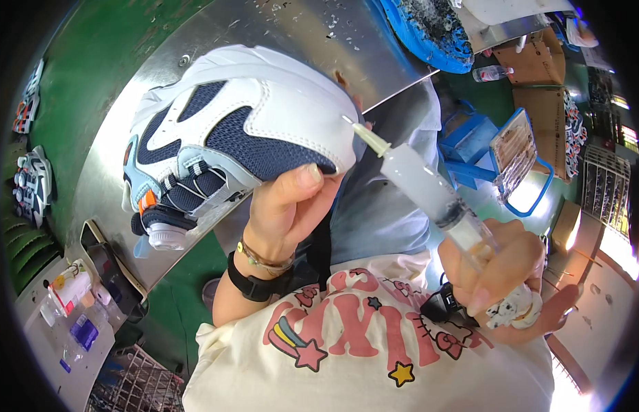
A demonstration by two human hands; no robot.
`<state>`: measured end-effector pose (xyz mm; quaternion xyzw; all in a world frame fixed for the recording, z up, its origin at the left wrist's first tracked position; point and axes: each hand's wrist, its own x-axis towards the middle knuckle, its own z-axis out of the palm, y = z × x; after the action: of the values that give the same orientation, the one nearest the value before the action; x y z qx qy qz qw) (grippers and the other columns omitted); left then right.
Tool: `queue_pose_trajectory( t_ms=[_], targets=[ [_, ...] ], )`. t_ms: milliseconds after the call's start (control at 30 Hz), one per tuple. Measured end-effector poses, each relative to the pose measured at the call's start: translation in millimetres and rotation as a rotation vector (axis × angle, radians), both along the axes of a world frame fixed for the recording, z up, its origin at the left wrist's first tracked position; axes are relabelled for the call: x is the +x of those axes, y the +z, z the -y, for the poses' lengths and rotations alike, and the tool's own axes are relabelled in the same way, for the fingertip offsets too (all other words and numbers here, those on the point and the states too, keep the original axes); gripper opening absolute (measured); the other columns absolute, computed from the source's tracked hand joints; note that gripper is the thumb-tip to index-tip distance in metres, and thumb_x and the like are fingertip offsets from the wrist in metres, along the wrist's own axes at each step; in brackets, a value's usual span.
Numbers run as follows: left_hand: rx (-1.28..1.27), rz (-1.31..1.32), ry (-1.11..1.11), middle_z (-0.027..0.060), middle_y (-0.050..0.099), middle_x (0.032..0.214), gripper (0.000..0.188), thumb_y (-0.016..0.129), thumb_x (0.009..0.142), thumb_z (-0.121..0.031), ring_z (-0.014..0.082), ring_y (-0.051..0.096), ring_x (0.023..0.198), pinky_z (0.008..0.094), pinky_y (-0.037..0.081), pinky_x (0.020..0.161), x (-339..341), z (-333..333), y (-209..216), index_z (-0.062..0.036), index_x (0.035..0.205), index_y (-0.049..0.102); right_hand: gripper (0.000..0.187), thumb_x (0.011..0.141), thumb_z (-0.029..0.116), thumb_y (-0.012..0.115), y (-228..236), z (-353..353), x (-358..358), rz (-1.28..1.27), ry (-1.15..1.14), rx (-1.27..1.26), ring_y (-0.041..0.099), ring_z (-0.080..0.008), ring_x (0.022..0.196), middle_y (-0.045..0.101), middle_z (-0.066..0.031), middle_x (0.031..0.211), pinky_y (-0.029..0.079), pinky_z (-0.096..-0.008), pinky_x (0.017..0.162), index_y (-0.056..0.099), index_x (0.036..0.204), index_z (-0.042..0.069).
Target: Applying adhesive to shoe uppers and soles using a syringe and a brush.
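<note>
A white and navy sneaker (292, 103) with light blue trim and an orange accent is tilted on its side, sole edge upward, above the metal table. My left hand (292, 206) grips it from below at the toe, thumb on the upper. In my right hand (501, 275) is a clear syringe (426, 189) filled with whitish, cloudy stuff, pointing up and left. Its pale tapered nozzle (371, 139) reaches the toe by the sole edge; I cannot tell whether the tip touches. A white dog figure (515, 309) sits at my right fingers.
The metal table (113, 199) lies under the shoe. A blue tray (429, 34) with dark residue stands at the far edge. To the right are a blue folding stool (515, 151), cardboard boxes (539, 110) and a plastic bottle (491, 73). More sneakers (32, 185) line the left.
</note>
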<state>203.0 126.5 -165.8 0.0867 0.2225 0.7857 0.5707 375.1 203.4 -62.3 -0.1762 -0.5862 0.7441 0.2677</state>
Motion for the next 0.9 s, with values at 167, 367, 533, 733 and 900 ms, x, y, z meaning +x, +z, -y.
queue_pose_trajectory(
  t_ms=[167, 367, 533, 733, 900],
  targets=[
    [0.073, -0.084, 0.065, 0.0115, 0.032, 0.137, 0.074, 0.070, 0.072, -0.026, 0.0201, 0.025, 0.130, 0.0387, 0.014, 0.110, -5.4, -17.2, 2.7, -0.0056, 0.132, 0.031, 0.054, 0.081, 0.048, 0.051, -4.8, 4.7, -8.1, -0.141, -0.054, 0.027, 0.056, -0.0222, 0.049, 0.061, -0.0143, 0.062, 0.045, -0.0314, 0.049, 0.058, 0.073, -0.005],
    [0.125, -0.114, 0.150, 0.0114, 0.032, 0.137, 0.060, 0.060, 0.082, -0.023, 0.0215, 0.027, 0.129, 0.0366, 0.017, 0.110, -4.8, -32.7, 16.1, -0.0012, 0.130, 0.032, 0.063, 0.077, 0.059, 0.054, -18.8, -0.3, -24.9, -0.213, -0.034, 0.160, 0.053, -0.0212, 0.047, 0.060, -0.0115, 0.062, 0.043, -0.0329, 0.046, 0.060, 0.079, -0.005],
    [-0.133, 0.281, 0.249, 0.0088, 0.059, 0.106, 0.026, 0.057, 0.084, -0.017, 0.0169, 0.056, 0.102, 0.0304, 0.042, 0.096, -8.0, -30.5, 59.2, -0.0019, 0.105, 0.056, 0.058, 0.078, 0.053, 0.052, -27.3, -7.0, -33.8, -0.233, 0.016, 0.356, 0.052, -0.0222, 0.046, 0.059, -0.0075, 0.060, 0.041, -0.0323, 0.043, 0.063, 0.083, -0.004],
    [-0.323, 0.309, 0.252, 0.0171, 0.053, 0.116, 0.045, 0.058, 0.084, -0.026, 0.0189, 0.054, 0.106, 0.0246, 0.054, 0.067, -16.0, -25.6, 77.3, 0.0029, 0.115, 0.045, 0.048, 0.076, 0.045, 0.051, -32.5, -6.3, -40.0, -0.247, 0.049, 0.461, 0.049, -0.0211, 0.044, 0.055, -0.0054, 0.057, 0.039, -0.0307, 0.040, 0.062, 0.081, -0.001],
    [-0.341, 0.256, 0.289, 0.0184, 0.053, 0.114, 0.044, 0.058, 0.084, -0.026, 0.0218, 0.051, 0.111, 0.0266, 0.055, 0.070, -17.1, -22.2, 81.1, 0.0038, 0.114, 0.046, 0.043, 0.074, 0.041, 0.051, -34.9, -0.8, -42.4, -0.243, 0.007, 0.472, 0.048, -0.0208, 0.044, 0.054, -0.0052, 0.057, 0.038, -0.0300, 0.040, 0.062, 0.080, 0.000]
  ],
)
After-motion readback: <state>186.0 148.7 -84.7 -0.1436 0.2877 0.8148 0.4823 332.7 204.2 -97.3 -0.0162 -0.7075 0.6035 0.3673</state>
